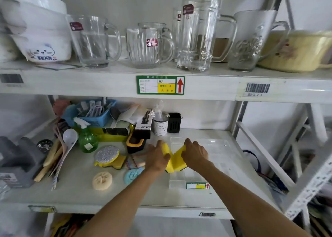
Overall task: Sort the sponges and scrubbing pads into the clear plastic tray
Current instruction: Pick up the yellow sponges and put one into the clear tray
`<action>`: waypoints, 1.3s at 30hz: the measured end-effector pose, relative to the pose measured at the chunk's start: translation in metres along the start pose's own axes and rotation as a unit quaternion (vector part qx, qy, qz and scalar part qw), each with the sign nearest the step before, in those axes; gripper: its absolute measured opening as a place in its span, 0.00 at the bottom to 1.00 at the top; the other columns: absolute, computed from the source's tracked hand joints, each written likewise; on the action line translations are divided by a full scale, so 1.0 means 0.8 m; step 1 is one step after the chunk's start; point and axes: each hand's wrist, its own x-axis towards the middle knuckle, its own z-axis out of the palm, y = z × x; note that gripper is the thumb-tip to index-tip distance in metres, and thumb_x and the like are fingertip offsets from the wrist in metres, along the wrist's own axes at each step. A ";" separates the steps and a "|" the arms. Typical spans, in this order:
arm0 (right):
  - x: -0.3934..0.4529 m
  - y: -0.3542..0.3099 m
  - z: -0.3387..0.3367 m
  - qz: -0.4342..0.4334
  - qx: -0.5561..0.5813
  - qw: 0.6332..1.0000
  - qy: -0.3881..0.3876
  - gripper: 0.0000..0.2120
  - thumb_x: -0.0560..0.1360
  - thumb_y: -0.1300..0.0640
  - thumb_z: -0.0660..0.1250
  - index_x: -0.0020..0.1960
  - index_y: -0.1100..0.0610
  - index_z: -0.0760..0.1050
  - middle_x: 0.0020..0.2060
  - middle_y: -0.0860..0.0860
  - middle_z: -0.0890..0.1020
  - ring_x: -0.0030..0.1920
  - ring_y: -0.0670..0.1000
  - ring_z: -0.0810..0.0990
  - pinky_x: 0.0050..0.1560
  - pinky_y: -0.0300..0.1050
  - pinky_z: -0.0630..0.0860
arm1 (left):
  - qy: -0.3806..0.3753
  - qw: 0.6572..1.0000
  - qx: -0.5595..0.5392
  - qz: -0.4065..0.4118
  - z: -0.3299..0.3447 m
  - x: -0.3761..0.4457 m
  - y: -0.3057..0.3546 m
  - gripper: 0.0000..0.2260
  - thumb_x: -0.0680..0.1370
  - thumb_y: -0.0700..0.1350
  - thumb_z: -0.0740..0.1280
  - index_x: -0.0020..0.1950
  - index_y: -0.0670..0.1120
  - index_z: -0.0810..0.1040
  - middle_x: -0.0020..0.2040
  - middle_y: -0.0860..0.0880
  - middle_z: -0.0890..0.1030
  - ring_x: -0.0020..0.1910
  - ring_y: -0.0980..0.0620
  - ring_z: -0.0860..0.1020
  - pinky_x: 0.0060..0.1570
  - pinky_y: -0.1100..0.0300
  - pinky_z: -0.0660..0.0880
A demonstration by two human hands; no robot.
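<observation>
The clear plastic tray lies on the right half of the lower shelf. Over its left end, my left hand grips one yellow sponge and my right hand grips another yellow sponge; the two sponges meet in a V. Left of my hands lie a silver-topped yellow scrubber on a yellow sponge, a round beige pad and a round blue pad, partly hidden by my left forearm.
A green spray bottle, white spoon, wooden utensils, blue basket, boxed spray bottle and white perforated cup crowd the shelf's left and back. Glass mugs stand on the shelf above. A price label sits at the tray's front.
</observation>
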 end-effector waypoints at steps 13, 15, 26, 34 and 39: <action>-0.019 -0.005 0.014 0.011 0.072 0.996 -0.046 0.13 0.75 0.59 0.58 0.59 0.59 0.67 0.54 0.61 0.78 0.52 0.64 0.79 0.46 0.53 0.77 | -0.020 0.999 -0.026 0.040 0.035 -0.023 0.012 0.24 0.73 0.49 0.69 0.67 0.47 0.67 0.60 0.39 0.73 0.55 0.38 0.77 0.49 0.53 0.74; -0.019 -0.007 0.012 0.020 0.084 0.995 -0.052 0.12 0.74 0.59 0.58 0.57 0.59 0.67 0.52 0.60 0.78 0.49 0.63 0.80 0.46 0.54 0.80 | -0.021 0.999 -0.024 0.044 0.034 -0.024 0.009 0.24 0.73 0.48 0.69 0.67 0.48 0.66 0.60 0.39 0.72 0.54 0.38 0.78 0.49 0.53 0.75; -0.012 0.002 0.028 0.032 0.039 0.994 -0.095 0.13 0.75 0.62 0.55 0.56 0.59 0.72 0.52 0.59 0.81 0.52 0.60 0.80 0.47 0.48 0.77 | -0.070 0.993 -0.028 0.086 0.053 -0.031 -0.003 0.21 0.77 0.44 0.63 0.69 0.45 0.65 0.62 0.38 0.70 0.58 0.38 0.75 0.58 0.51 0.73; 0.000 0.003 0.043 0.032 -0.040 0.993 -0.109 0.16 0.78 0.57 0.54 0.62 0.54 0.73 0.61 0.53 0.77 0.62 0.55 0.76 0.57 0.48 0.72 | -0.090 0.991 -0.015 0.102 0.064 -0.027 -0.015 0.26 0.79 0.41 0.59 0.77 0.47 0.57 0.66 0.38 0.68 0.65 0.39 0.72 0.66 0.51 0.69; 0.007 -0.023 0.040 -0.038 -0.103 0.992 0.061 0.13 0.76 0.58 0.58 0.58 0.55 0.75 0.56 0.55 0.76 0.58 0.57 0.75 0.57 0.52 0.69 | 0.007 0.993 -0.034 0.113 0.042 -0.023 -0.046 0.15 0.80 0.47 0.60 0.66 0.44 0.69 0.60 0.44 0.76 0.58 0.47 0.77 0.55 0.55 0.74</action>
